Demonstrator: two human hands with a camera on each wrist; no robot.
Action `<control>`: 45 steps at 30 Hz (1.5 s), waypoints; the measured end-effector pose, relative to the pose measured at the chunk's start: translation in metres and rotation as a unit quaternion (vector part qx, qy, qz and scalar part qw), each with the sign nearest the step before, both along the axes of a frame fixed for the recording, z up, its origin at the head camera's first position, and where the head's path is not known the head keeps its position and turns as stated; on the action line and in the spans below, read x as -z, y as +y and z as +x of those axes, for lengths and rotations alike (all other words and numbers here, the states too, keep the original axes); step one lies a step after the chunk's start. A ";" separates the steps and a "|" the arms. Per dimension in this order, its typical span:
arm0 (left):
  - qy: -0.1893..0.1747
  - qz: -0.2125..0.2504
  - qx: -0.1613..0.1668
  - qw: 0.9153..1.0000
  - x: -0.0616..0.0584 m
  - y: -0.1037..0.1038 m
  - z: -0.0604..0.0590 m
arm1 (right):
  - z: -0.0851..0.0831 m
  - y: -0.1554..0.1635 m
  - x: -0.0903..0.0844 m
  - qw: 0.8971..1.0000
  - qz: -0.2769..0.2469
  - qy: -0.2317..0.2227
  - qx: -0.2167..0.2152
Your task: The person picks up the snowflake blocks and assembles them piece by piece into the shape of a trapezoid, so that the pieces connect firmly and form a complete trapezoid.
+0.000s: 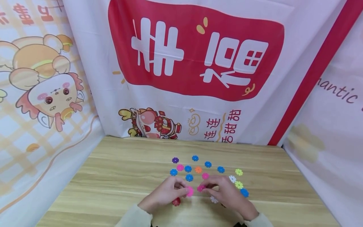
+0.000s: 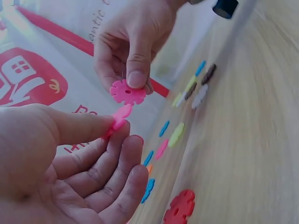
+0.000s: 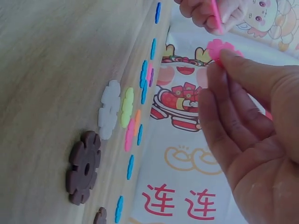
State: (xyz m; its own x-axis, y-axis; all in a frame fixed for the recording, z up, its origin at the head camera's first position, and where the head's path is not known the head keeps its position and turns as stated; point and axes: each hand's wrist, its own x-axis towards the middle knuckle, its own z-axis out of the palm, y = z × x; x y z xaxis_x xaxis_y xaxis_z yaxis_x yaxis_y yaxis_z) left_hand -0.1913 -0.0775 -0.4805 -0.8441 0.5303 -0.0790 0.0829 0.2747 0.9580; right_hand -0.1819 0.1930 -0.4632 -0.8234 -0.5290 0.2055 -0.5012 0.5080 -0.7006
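Pink snowflake discs are held one in each hand, just above the near edge of the wooden tabletop (image 1: 119,164). The left hand (image 1: 163,194) pinches a pink disc (image 1: 189,191) between thumb and forefinger, its grip narrow and closed on the piece; in the left wrist view this disc (image 2: 119,119) is seen nearly edge-on at the fingertips. The right hand (image 1: 227,194) pinches a second pink disc (image 1: 200,188) the same way, thumb pressed on its face (image 2: 127,92). The two discs are near each other but apart; no slot is yet engaged.

Judged from this, joining the pieces is the step in hand. To do it well, one disc should be turned at a right angle to the other, so that a notch on each rim meets a notch on the other, and the push should be made straight along the slot. The pinch is best kept back from the chosen notch, so that fingertips do not block it.

Beyond the left hand's disc, loose discs in blue, purple, orange, pink, green and white are scattered on the tabletop. A red disc (image 1: 176,201) lies just under the left hand, and a white one (image 1: 214,199) just beside the right. Behind the tabletop a printed banner (image 1: 195,50) is hung.
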 end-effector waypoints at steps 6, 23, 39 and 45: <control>-0.038 0.022 -0.018 0.999 -0.004 0.001 0.002 | 0.001 0.000 0.003 0.999 -0.033 0.010 0.002; -0.070 0.043 -0.041 0.996 -0.007 0.004 0.003 | 0.007 -0.007 0.002 0.998 -0.017 0.052 0.018; -0.062 0.063 -0.071 0.994 -0.007 0.008 0.010 | 0.006 -0.015 0.009 0.979 -0.042 0.197 0.002; -0.060 0.073 -0.088 0.992 -0.008 0.012 0.013 | 0.008 -0.016 0.008 0.970 -0.050 0.237 0.014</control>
State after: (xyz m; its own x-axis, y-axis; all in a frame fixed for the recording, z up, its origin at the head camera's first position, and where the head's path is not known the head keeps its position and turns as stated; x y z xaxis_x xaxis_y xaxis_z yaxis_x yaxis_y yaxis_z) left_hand -0.1785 -0.0656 -0.4722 -0.9137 0.3890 -0.1177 -0.0706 0.1332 0.9886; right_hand -0.1743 0.1767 -0.4715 -0.6375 -0.4652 0.6141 -0.7660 0.4678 -0.4408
